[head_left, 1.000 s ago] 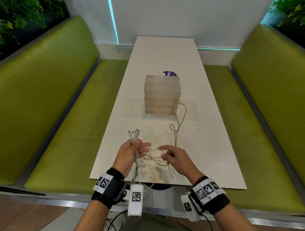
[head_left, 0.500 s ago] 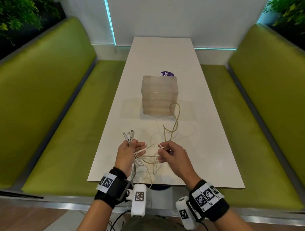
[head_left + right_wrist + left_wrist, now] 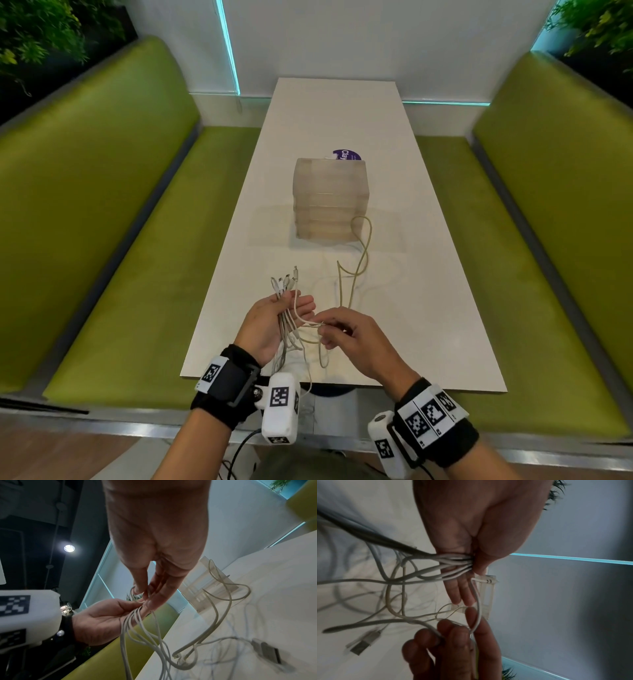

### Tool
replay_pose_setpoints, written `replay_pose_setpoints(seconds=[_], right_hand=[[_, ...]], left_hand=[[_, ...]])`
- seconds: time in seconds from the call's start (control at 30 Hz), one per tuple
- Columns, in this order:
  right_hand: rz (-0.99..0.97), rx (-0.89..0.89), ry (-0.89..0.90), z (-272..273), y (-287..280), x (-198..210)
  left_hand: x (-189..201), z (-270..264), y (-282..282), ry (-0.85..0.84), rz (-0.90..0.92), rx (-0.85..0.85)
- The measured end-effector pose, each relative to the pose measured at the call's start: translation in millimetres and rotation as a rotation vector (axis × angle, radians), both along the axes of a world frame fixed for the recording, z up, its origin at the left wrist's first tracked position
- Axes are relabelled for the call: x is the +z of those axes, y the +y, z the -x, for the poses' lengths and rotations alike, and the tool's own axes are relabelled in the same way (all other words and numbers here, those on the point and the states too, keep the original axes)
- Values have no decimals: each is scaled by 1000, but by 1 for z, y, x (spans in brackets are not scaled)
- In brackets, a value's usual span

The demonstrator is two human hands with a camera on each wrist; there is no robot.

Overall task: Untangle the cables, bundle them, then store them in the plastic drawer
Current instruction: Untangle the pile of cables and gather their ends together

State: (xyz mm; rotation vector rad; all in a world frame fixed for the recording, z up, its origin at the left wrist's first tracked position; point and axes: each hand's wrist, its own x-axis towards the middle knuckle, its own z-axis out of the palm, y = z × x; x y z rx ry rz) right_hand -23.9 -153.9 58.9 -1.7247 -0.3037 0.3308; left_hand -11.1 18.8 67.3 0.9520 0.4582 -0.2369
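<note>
My left hand (image 3: pixel 274 322) holds a bunch of white cables (image 3: pixel 287 329) upright, thumb pressing them into the palm, and their plugs (image 3: pixel 284 281) fan out above the fingers. The left wrist view shows the strands (image 3: pixel 450 563) clamped under the thumb. My right hand (image 3: pixel 346 334) pinches one white strand (image 3: pixel 310 322) that runs across the left fingers. A beige cable (image 3: pixel 363 246) loops over the table up to the translucent plastic drawer unit (image 3: pixel 330 198), whose drawers are closed. A USB plug (image 3: pixel 267 650) lies on the table below my hands.
The white table (image 3: pixel 428 308) runs away from me between two green benches (image 3: pixel 102 240). A purple round label (image 3: pixel 346 155) lies behind the drawer unit. Loose cable loops (image 3: pixel 180 661) lie on the near table edge.
My right hand has lifted off the tangle on the table and brought a white strand over to the left hand's fingers. The beige loop has shifted a little near the drawer unit.
</note>
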Motion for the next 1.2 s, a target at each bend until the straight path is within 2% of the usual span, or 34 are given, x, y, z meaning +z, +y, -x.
replay_pose_setpoints(seconds=[0.2, 0.33, 0.4, 0.53, 0.7, 0.77, 0.87, 1.0, 1.1, 1.2], right_hand=[[161, 120, 4, -1, -1, 1], [517, 458, 56, -5, -7, -2], [606, 545, 112, -8, -16, -10], [584, 270, 43, -34, -33, -20], [640, 83, -113, -82, -37, -15], [656, 1, -84, -100, -43, -16], [626, -5, -18, -111, -45, -19], [707, 37, -19, -115, -46, -22], [741, 2, 19, -119, -62, -31], [683, -51, 58, -117, -74, -33]], left_hand=[[0, 0, 0, -63, 45, 28], [9, -2, 7, -103, 165, 145], [15, -7, 22, -147, 192, 210], [22, -8, 42, -208, 124, 259], [34, -1, 36, -327, 74, 266], [43, 0, 38, -374, 64, 281], [54, 0, 44, -435, 44, 298], [59, 1, 55, -469, 36, 357], [61, 2, 69, -503, 72, 404], [62, 2, 77, -522, 108, 436]])
